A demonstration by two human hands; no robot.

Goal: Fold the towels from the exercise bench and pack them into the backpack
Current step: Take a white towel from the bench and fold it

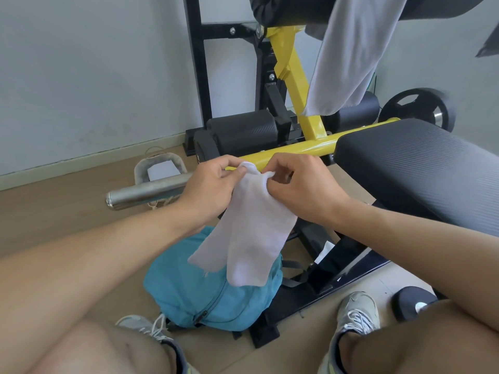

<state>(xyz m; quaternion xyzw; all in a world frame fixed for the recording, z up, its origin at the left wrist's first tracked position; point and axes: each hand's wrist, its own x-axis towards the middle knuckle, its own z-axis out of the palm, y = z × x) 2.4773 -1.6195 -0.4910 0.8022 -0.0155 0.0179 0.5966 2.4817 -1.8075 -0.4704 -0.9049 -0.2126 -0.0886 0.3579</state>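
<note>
— Knees, two, bare, at the bottom edge. Count the rest?

— Two shoes (357,314) on the floor, grey-white, laced. One blue backpack (205,287) lying between them, zip showing; whether it is open I cannot tell. Two towels: one small white towel (251,236) held up, one grey towel (348,58) draped over the upper pad of the exercise bench (421,168).

— Fingers?

— Left hand (210,184): fingers curled, thumb and forefinger pinching the white towel's top left corner. Right hand (302,187): fingers bent, pinching the top right corner. Both corners close together.

— Where does it hang?

— Doubled, hanging straight down above the backpack, lower edge overlapping it in view; contact unclear.

— Other items?

— One steel bar (145,191), one weight plate (418,107).
</note>
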